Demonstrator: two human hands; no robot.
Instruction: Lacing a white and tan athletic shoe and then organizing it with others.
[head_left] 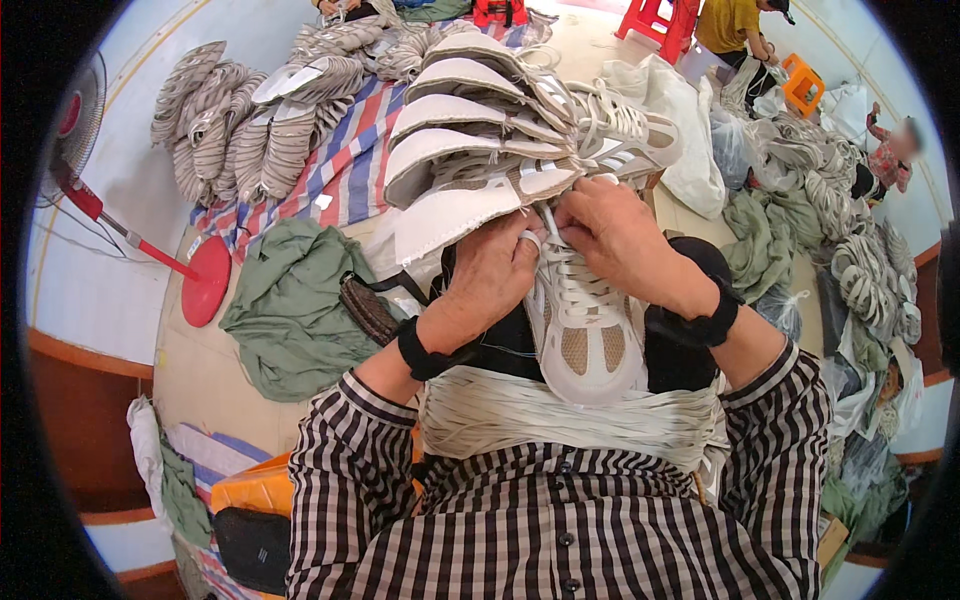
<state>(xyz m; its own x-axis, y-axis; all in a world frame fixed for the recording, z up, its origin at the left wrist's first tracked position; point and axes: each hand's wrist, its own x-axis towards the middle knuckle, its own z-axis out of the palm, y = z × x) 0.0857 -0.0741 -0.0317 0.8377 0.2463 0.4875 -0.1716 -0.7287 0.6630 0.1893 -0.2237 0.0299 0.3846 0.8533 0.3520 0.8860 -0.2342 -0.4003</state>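
A striped sheet [340, 170] is spread on the floor, and rows of finished shoes [240, 130] are laid over it. A stack of shoes [470, 130] is piled just ahead of the knees, some laced, some seen sole-first. A green cloth [290, 310] is crumpled at the left, beside a red fan base [205, 280]. A bundle of laces [560, 415] is draped across the lap. One shoe [585, 330] is held on the lap, toe toward the body. Its lower eyelets are already crossed with lace; the top ones look unfinished. The left hand [490, 275] is closed around the shoe's collar. The right hand [610, 235] is pinched narrowly on the lace [553, 228] at the tongue.
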